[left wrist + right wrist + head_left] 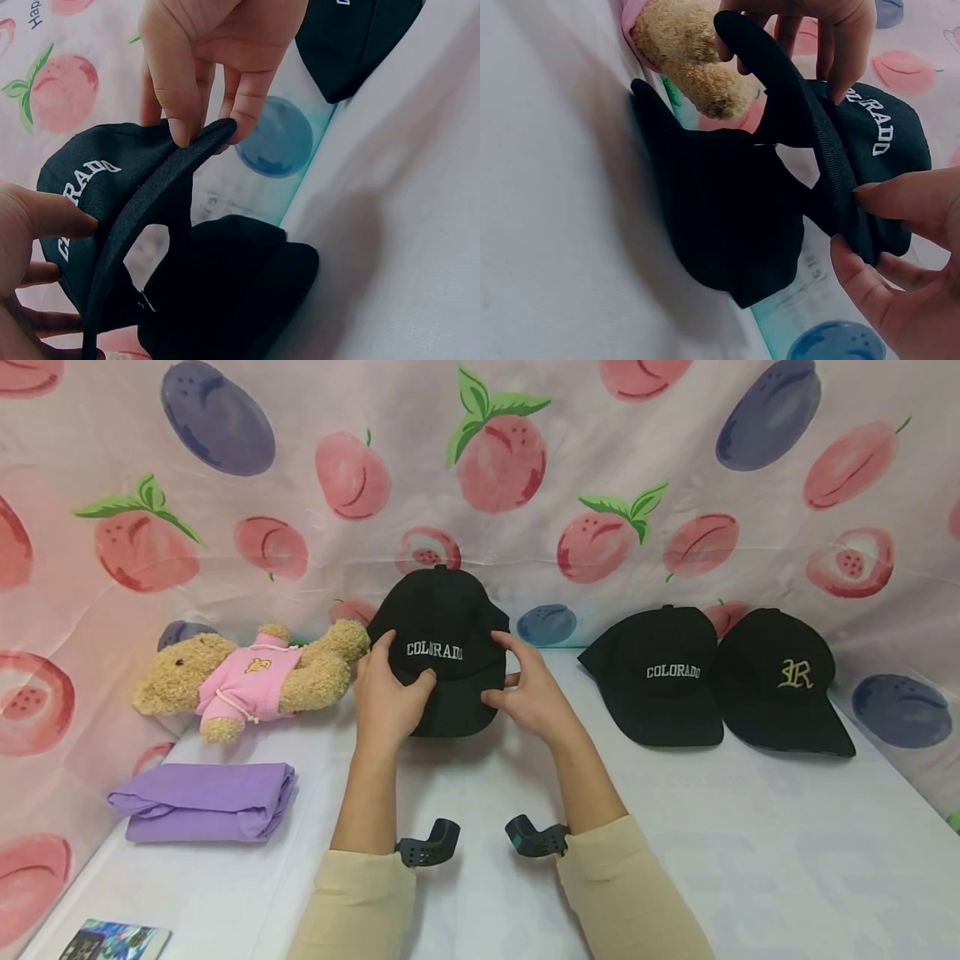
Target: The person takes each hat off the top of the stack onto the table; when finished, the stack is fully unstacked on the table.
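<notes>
A black baseball cap (441, 610) with white COLORADO lettering is held up by both hands, front toward me. My left hand (386, 697) grips its left side, the thumb on the front near the brim. The right hand (536, 689) pinches the brim's right edge between thumb and fingers, as the right wrist view also shows. Under and behind the held cap, another black cap (720, 202) rests on the table in the wrist views; from the head it is mostly hidden.
Left of the caps lies a teddy bear (251, 677) in a pink top, its feet close to my left hand. Nearer are folded purple cloth (210, 802) and a small printed card or booklet (123, 939). A COLORADO cap (660, 677) and an R-lettered cap (776, 685) stand at right.
</notes>
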